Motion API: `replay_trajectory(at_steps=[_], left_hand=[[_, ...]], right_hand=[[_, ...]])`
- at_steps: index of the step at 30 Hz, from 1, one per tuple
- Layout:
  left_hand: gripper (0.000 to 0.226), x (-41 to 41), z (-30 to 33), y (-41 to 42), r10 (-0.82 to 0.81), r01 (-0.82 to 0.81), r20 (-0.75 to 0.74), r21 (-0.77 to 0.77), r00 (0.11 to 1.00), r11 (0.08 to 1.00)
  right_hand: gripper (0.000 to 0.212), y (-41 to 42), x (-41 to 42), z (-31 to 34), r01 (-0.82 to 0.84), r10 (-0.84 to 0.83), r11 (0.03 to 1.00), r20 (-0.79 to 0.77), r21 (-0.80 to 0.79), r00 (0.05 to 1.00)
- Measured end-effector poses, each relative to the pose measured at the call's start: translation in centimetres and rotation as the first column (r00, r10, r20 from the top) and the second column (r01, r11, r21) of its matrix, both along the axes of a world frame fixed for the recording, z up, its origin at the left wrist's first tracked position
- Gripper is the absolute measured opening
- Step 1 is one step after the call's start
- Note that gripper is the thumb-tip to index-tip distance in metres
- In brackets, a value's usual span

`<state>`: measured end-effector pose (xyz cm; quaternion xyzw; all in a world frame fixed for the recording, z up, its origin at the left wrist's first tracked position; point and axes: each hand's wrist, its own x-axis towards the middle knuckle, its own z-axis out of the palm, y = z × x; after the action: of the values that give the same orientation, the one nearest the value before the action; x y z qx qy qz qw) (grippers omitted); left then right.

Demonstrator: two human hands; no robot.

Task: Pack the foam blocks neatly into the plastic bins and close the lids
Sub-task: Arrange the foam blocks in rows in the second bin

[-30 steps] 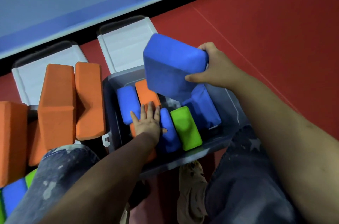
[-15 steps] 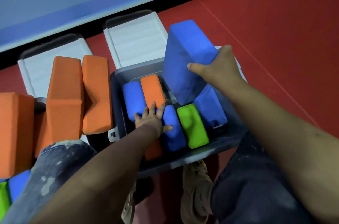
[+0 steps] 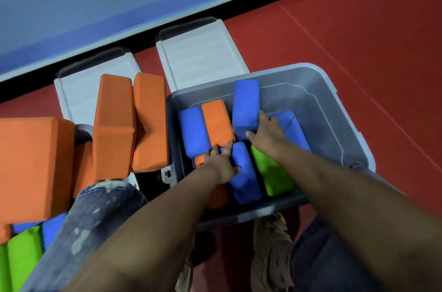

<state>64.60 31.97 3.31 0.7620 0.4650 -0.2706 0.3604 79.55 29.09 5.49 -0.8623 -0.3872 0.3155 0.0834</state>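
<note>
Head: right hand gripping blue block

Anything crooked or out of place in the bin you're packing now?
Yes: the blue block under the right hand stands taller than its neighbours in the bin, and another blue block right of it lies tilted rather than in the row.

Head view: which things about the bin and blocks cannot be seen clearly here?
- Orange block at the grey bin's near wall: mostly under the left hand and forearm.
- Green block: partly behind the right forearm.
- Left bin: hidden by orange blocks.
</note>
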Motion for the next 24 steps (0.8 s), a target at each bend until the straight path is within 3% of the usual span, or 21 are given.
replay_trajectory(at_steps=[2,5,11,15,18,21,24], left_hand=[[0.084,-0.5,0.2,0.0,0.011,-0.011,0.027,0.02,1.0,1.0],[0.081,-1.1,0.6,-0.3,-0.024,0.022,0.035,0.052,0.999,0.998],[0.078,-0.2,2.1,0.3,-0.03,0.029,0.029,0.026,0.999,0.999],[0.056,1.0,7.4,2.3,-0.134,0.125,0.098,0.092,0.986,0.988],[0.054,-0.8,12.3,4.8,-0.106,0.08,0.105,0.226,0.989,0.971],[0.051,-4.5,16.3,6.3,-0.049,0.004,0.184,0.239,0.982,0.971],[0.041,-9.7,18.8,6.7,0.054,-0.181,0.335,0.361,0.941,0.915]], right_hand=[[0.064,0.1,0.1,-0.4,-0.123,0.122,0.992,0.114,0.002,0.986],[0.056,0.2,0.7,-1.4,-0.286,0.287,0.958,0.095,-0.018,0.953],[0.061,0.1,0.7,-2.4,-0.355,0.371,0.912,0.041,-0.206,0.928],[0.062,0.8,0.3,-1.3,-0.343,0.35,0.911,-0.012,-0.229,0.937],[0.062,2.2,-1.7,1.4,-0.241,0.241,0.962,-0.019,-0.129,0.97],[0.061,4.0,-5.4,5.4,-0.154,0.156,0.988,-0.078,0.032,0.985],[0.071,5.5,-10.2,9.8,-0.07,0.127,0.973,-0.255,0.221,0.959]])
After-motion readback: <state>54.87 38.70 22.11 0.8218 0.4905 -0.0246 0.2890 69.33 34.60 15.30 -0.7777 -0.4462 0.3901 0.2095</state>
